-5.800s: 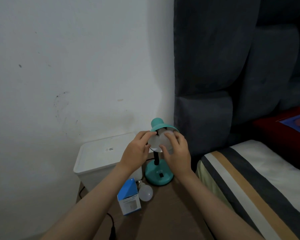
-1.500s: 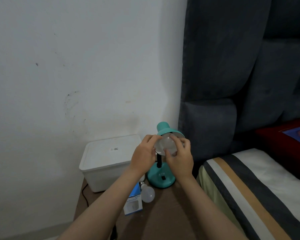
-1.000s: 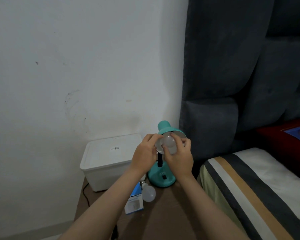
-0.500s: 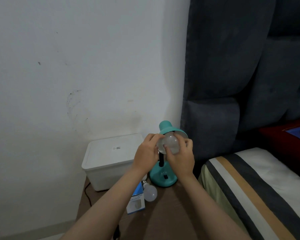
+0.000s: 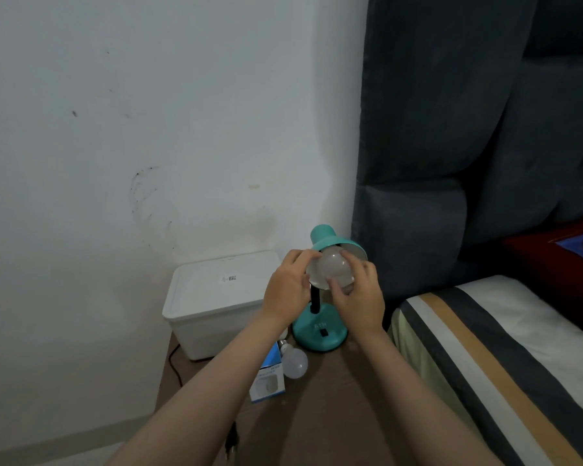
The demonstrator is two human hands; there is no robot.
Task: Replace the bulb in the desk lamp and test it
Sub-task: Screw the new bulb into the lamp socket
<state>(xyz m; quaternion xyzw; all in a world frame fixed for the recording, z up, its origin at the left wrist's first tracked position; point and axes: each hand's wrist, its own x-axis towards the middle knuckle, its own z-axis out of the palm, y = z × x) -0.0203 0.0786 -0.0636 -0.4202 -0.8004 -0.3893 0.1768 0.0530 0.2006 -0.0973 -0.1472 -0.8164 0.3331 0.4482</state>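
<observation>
A small teal desk lamp (image 5: 318, 336) stands on a brown bedside surface (image 5: 334, 408), its shade tilted toward me. A frosted white bulb (image 5: 332, 269) sits in the mouth of the shade. My right hand (image 5: 359, 299) has its fingers around the bulb. My left hand (image 5: 286, 285) grips the left rim of the shade. The lamp is unlit. A second white bulb (image 5: 294, 363) lies on the surface beside a blue and white bulb box (image 5: 268, 381). The socket is hidden.
A white lidded plastic box (image 5: 216, 297) stands left of the lamp against the wall. A black cord (image 5: 174, 363) and plug (image 5: 231, 442) lie at the surface's left edge. A dark padded headboard (image 5: 451, 163) and a striped bed (image 5: 502, 348) are on the right.
My right fingers have shifted around the bulb between frames, as if turning it. My left hand has stayed on the shade. The view has drifted slightly.
</observation>
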